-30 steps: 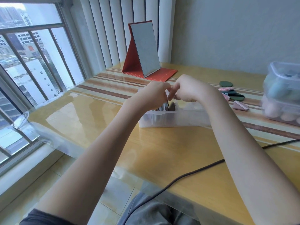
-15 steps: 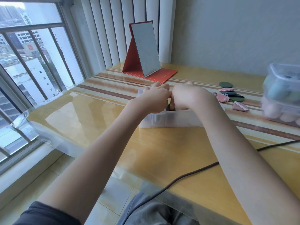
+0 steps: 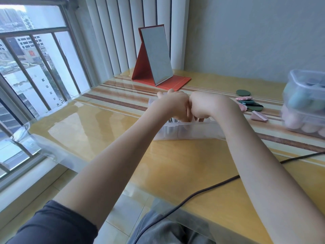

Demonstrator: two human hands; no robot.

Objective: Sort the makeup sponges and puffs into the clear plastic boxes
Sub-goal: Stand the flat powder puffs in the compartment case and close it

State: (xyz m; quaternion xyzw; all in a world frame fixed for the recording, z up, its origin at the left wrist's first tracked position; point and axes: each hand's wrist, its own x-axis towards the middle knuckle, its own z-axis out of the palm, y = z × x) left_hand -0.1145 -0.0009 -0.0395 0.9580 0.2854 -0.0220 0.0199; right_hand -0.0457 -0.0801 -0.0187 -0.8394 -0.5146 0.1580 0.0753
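Both hands dip into the clear box (image 3: 190, 132) at frame centre: left hand (image 3: 173, 107) and right hand (image 3: 204, 107) knuckle to knuckle, fingers curled down inside, grip contents hidden. Loose puffs (image 3: 249, 104) lie at right on the surface (image 3: 175, 164), beside 2 stacked boxes (image 3: 306, 106).

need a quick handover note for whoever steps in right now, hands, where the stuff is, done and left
Left hand: down at the low clear box mid-table, fingers curled; what it holds is hidden.
Right hand: pressed against the left over the same box, fingertips dipping inside; hold unclear.
Done: the stacked clear boxes at the right edge already hold rounded sponges, bluish above, pink below.
Left: flat puffs, green and pink, lie loose on the table right of the hands, plus a pink wedge puff nearest the stack.
Contents of the low box are mostly hidden.
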